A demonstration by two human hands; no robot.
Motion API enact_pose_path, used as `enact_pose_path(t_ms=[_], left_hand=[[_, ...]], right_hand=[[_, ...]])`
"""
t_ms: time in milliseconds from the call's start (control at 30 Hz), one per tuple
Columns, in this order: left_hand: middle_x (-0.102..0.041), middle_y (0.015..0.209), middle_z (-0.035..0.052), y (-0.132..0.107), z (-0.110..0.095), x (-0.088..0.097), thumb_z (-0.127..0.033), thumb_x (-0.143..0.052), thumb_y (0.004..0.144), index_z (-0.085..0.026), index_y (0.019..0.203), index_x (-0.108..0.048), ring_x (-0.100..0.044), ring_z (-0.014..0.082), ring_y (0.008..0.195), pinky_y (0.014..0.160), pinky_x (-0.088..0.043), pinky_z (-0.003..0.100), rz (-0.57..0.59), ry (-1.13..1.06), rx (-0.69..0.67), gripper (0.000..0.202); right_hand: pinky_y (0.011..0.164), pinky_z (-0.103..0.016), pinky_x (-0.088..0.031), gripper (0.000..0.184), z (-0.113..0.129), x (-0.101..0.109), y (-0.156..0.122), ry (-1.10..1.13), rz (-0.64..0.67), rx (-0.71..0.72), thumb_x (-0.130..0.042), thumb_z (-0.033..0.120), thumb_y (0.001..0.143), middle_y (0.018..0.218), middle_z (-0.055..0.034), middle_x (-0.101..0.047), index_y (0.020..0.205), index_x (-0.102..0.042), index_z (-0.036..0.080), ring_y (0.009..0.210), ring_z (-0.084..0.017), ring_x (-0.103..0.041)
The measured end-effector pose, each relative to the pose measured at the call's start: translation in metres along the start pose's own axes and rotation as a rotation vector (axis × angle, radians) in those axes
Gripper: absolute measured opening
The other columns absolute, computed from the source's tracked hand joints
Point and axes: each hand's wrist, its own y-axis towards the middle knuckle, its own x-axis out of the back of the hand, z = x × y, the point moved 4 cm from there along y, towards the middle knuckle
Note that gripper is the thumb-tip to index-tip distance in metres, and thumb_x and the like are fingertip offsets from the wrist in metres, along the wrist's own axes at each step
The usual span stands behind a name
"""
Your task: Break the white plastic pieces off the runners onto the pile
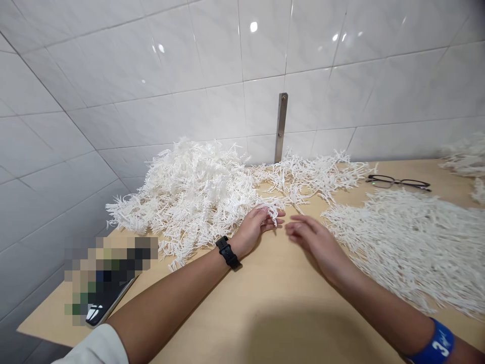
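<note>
My left hand (253, 230), with a black watch (228, 253) on its wrist, is closed on a small white branched sprig (273, 214) that pokes out between the thumb and fingers. Just to the right, my right hand (314, 237) is apart from it, fingers half bent and a little blurred, with nothing visible in them. Behind and left of my left hand rises a tangled heap of white branched strands (197, 187). Right of my right hand spreads a flatter layer of thin white pieces (409, 242).
More loose strands (314, 172) lie along the tiled wall (212, 111). Black-framed glasses (399, 182) rest at the back right. A phone (109, 298), partly pixelated, is at the table's (212, 323) left. A metal bar (281, 126) is fixed to the wall.
</note>
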Motion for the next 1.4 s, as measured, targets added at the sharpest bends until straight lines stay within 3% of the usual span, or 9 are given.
enact_pose_path(t_ms=[100,167,433,633,900,1100,1233,1300,1400], left_hand=[[-0.071,0.114,0.0163,0.0,-0.001,0.001,-0.044,-0.063,0.089,-0.014,0.102,-0.061,-0.069,0.0235,0.097,0.092,-0.048,0.038,-0.006,-0.004,-0.001,0.032],[-0.071,0.116,0.016,-0.001,-0.001,-0.001,-0.042,-0.064,0.088,-0.015,0.107,-0.06,-0.068,0.0232,0.099,0.093,-0.047,0.038,0.019,-0.003,-0.003,0.034],[-0.067,0.124,0.0151,-0.012,-0.004,-0.014,-0.033,-0.079,0.077,-0.017,0.118,-0.059,-0.063,0.0266,0.117,0.107,-0.038,0.042,0.222,-0.092,0.07,0.049],[-0.064,0.13,0.0163,-0.022,0.003,-0.026,-0.025,-0.081,0.075,-0.018,0.113,-0.061,-0.06,0.0269,0.122,0.099,-0.045,0.038,0.371,-0.131,0.166,0.044],[-0.058,0.137,0.0175,-0.023,0.005,-0.03,-0.039,-0.08,0.076,-0.015,0.102,-0.061,-0.066,0.0143,0.072,0.055,-0.051,0.026,0.417,-0.091,0.171,0.04],[-0.072,0.083,0.0104,-0.012,0.009,-0.019,-0.043,-0.08,0.075,-0.011,0.086,-0.061,-0.065,0.0145,0.068,0.063,-0.051,0.025,0.159,-0.057,0.079,0.039],[-0.069,0.078,0.0066,-0.001,0.006,-0.001,-0.038,-0.073,0.083,-0.011,0.083,-0.059,-0.063,0.0108,0.063,0.066,-0.053,0.026,-0.046,-0.062,0.094,0.031],[-0.069,0.078,0.0062,0.002,0.005,0.003,-0.034,-0.073,0.084,-0.011,0.084,-0.057,-0.063,0.01,0.062,0.064,-0.053,0.025,-0.025,-0.054,0.115,0.028],[-0.072,0.081,0.0072,0.002,0.004,0.0,-0.03,-0.078,0.079,-0.013,0.098,-0.054,-0.066,0.012,0.064,0.067,-0.052,0.026,0.076,-0.03,0.08,0.035]], right_hand=[[0.078,-0.031,-0.049,0.025,0.009,0.028,0.01,0.014,-0.354,0.091,-0.066,0.03,0.074,0.098,-0.0039,-0.067,0.097,-0.062,0.023,0.089,-0.019,-0.062],[0.071,-0.029,-0.047,0.015,0.018,0.035,0.008,-0.063,-0.406,0.169,-0.063,0.028,0.076,0.092,-0.0028,-0.066,0.09,-0.063,0.023,0.081,-0.018,-0.06],[0.053,-0.027,-0.031,0.033,0.012,-0.025,-0.023,-0.632,0.469,0.24,-0.052,0.036,0.09,0.056,0.0027,-0.05,0.062,-0.056,0.02,0.054,-0.013,-0.044],[0.055,-0.027,-0.036,0.039,0.006,-0.023,-0.016,-0.524,0.363,0.176,-0.054,0.05,0.09,0.063,-0.0004,-0.058,0.068,-0.059,0.018,0.059,-0.015,-0.049],[0.053,-0.028,-0.035,0.04,0.006,-0.021,-0.014,-0.494,0.332,0.178,-0.055,0.044,0.087,0.054,-0.0001,-0.054,0.055,-0.056,0.02,0.053,-0.015,-0.047],[0.054,-0.028,-0.031,0.038,0.016,-0.019,-0.025,-0.633,0.371,0.338,-0.044,0.036,0.095,0.057,0.0022,-0.045,0.06,-0.044,0.022,0.054,-0.014,-0.041],[0.058,-0.029,-0.03,0.038,0.021,-0.039,-0.058,-0.768,0.643,0.642,-0.042,0.029,0.096,0.057,0.0025,-0.042,0.06,-0.036,0.022,0.056,-0.013,-0.039],[0.058,-0.028,-0.032,0.035,0.02,-0.045,-0.068,-0.716,0.725,0.677,-0.043,0.028,0.097,0.059,0.0016,-0.047,0.062,-0.042,0.022,0.057,-0.014,-0.043],[0.055,-0.027,-0.036,0.03,0.027,-0.027,-0.054,-0.41,0.374,0.561,-0.048,0.031,0.096,0.058,0.0017,-0.053,0.067,-0.054,0.022,0.054,-0.014,-0.048]])
